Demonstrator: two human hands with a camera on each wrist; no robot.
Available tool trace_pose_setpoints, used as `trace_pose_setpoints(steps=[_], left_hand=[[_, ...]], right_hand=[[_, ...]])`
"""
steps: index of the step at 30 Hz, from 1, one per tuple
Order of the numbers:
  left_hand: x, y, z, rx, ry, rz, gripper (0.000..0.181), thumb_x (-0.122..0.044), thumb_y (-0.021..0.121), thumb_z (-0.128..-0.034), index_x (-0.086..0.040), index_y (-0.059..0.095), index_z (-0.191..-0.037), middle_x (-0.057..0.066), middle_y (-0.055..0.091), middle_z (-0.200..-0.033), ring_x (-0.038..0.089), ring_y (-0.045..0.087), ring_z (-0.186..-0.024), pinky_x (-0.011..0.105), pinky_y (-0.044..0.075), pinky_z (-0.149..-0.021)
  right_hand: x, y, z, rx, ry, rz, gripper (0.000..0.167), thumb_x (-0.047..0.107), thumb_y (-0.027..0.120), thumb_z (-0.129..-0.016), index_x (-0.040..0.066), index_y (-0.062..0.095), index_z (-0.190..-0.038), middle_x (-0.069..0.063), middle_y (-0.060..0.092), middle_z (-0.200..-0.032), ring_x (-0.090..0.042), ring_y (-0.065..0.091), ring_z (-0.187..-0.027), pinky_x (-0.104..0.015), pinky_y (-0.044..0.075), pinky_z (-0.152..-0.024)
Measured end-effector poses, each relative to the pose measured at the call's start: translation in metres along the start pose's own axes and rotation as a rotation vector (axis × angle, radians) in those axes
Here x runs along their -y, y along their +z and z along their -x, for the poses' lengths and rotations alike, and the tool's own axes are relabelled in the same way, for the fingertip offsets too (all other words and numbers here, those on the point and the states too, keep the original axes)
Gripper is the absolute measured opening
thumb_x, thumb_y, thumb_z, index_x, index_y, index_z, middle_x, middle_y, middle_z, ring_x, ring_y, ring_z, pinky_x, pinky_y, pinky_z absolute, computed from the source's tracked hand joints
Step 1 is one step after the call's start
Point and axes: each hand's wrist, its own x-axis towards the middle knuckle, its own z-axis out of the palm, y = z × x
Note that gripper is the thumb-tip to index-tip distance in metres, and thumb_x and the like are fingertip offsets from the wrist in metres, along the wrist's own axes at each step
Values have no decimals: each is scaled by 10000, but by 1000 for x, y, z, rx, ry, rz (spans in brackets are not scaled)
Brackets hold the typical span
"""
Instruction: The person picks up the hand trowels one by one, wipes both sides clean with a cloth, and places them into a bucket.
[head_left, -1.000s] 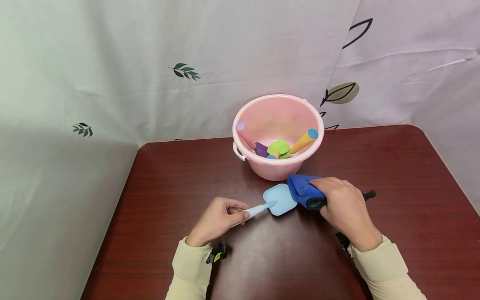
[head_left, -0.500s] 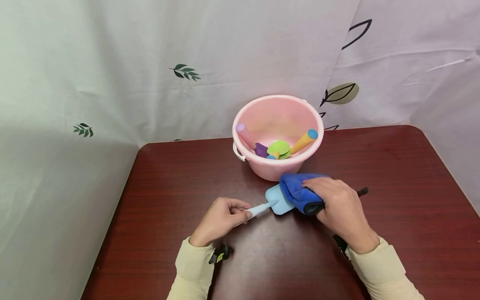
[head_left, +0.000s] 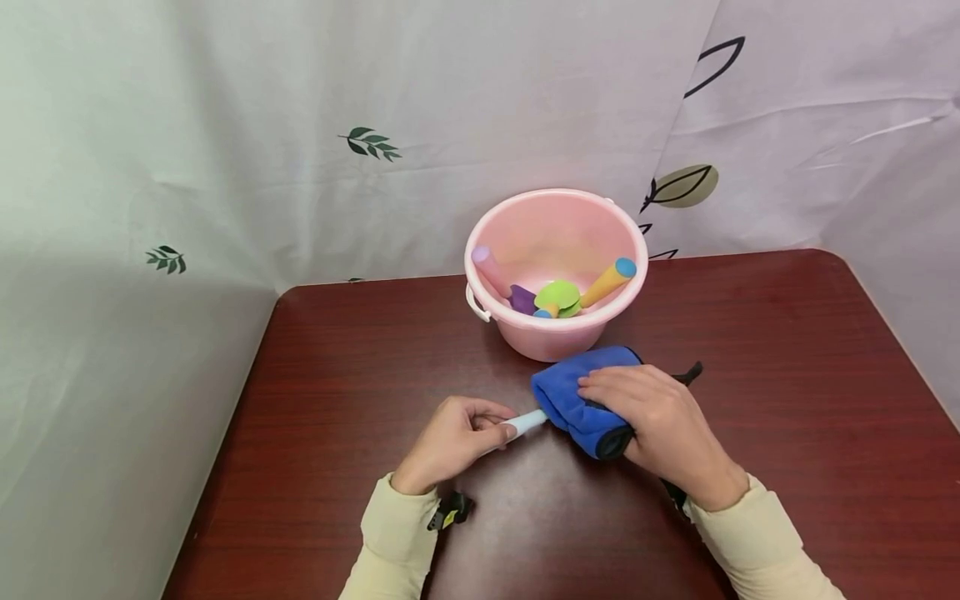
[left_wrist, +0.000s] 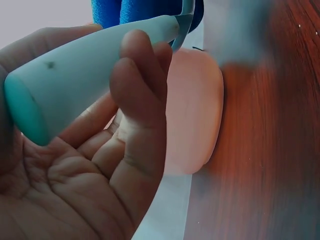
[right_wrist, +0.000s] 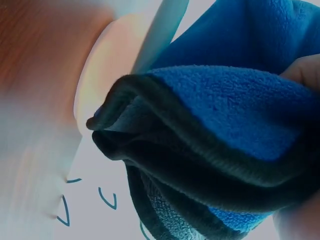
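Observation:
My left hand (head_left: 457, 442) holds a pale blue toy shovel (head_left: 527, 422) by its handle, pinched between thumb and fingers. In the left wrist view the shovel's handle (left_wrist: 95, 60) ends in a teal cap, lying across the fingers. A folded blue cloth (head_left: 576, 400) with black edging covers the shovel's blade, which is hidden in the head view. My right hand (head_left: 663, 425) grips this cloth from the right. Up close in the right wrist view, the cloth (right_wrist: 235, 110) shows several folded layers.
Just behind the hands stands a pink bucket (head_left: 557, 340) with a white handle. Inside are a green toy piece (head_left: 557, 295), a purple one (head_left: 522, 299), an orange handle (head_left: 607, 283) and a pink handle (head_left: 491, 271). A patterned curtain (head_left: 420, 200) hangs behind the reddish-brown table (head_left: 337, 350).
My right hand has moved left with the cloth, from the blade's right edge until the cloth covers the whole blade. My left hand has shifted slightly right, still holding the handle.

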Motion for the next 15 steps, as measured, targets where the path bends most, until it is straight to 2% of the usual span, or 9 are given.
trace_pose_setpoints(steps=[6,10,15], left_hand=[[-3,2,1,7,11,17,240,-111,721,-893,31,741,-1084,172,740,-843,121,690,-720,214,520,-623],[-5,3,1,12,16,30,238,-100,725,-895,38,738,-1088,175,738,-843,131,691,-722,207,517,-618],[-5,2,2,22,21,34,245,-105,721,-899,47,736,-1090,183,736,-842,199,706,-734,209,522,-617]], right_hand=[[0,4,-1,47,-40,5,524,-144,687,-659,57,742,-1140,-73,707,-1197,-271,632,-1159,-505,470,-986],[-1,8,-1,87,-52,21,569,-163,636,-619,68,746,-1127,-58,712,-1180,-260,633,-1148,-507,473,-983],[1,10,-1,158,-42,37,596,-184,697,-585,81,752,-1116,-39,716,-1166,-248,624,-1147,-499,466,-991]])
